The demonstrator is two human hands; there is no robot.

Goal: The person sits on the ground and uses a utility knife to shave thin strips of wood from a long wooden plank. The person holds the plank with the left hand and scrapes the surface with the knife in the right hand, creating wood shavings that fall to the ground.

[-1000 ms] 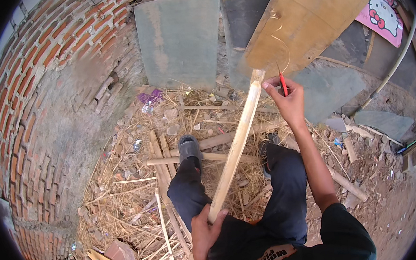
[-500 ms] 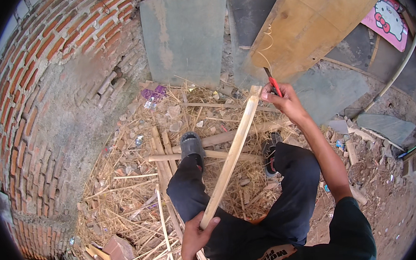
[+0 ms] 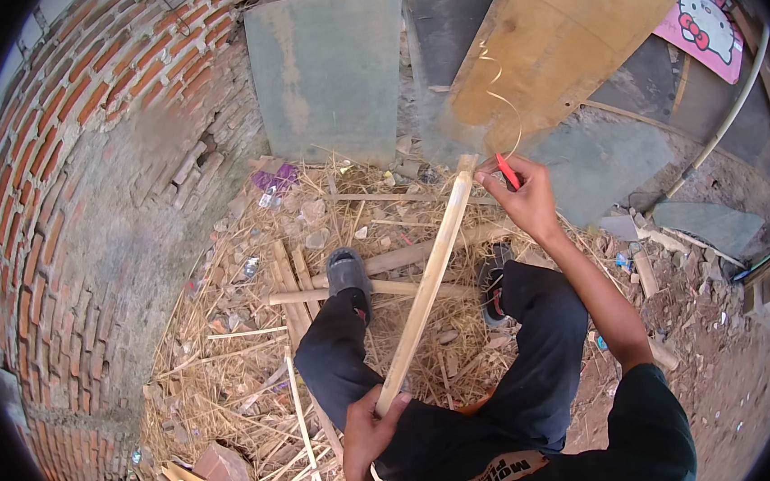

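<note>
A long pale bamboo strip [image 3: 427,296] slants upward from my lap, its far end beyond my feet. My left hand [image 3: 371,430] is closed round its near end by my thigh. Close to the far end, my right hand [image 3: 528,197] grips a red-handled knife [image 3: 508,171]; the blade hardly shows from here. From beside the knife a thin curly shaving [image 3: 514,114] rises in a loose spiral. Fingertips of the right hand are at the strip's edge, but I cannot tell whether they touch it.
A brick wall [image 3: 54,285] stands on the left. Grey panels [image 3: 327,73] and a brown board [image 3: 576,26] lean ahead. Straw, shavings and wood pieces [image 3: 294,293] litter the ground around my feet. A broken box [image 3: 222,470] lies at lower left, rubble [image 3: 676,263] at right.
The curly shaving has grown longer and stands higher. The knife has turned in my right hand, so its dark blade no longer shows plainly. My left hand keeps its hold.
</note>
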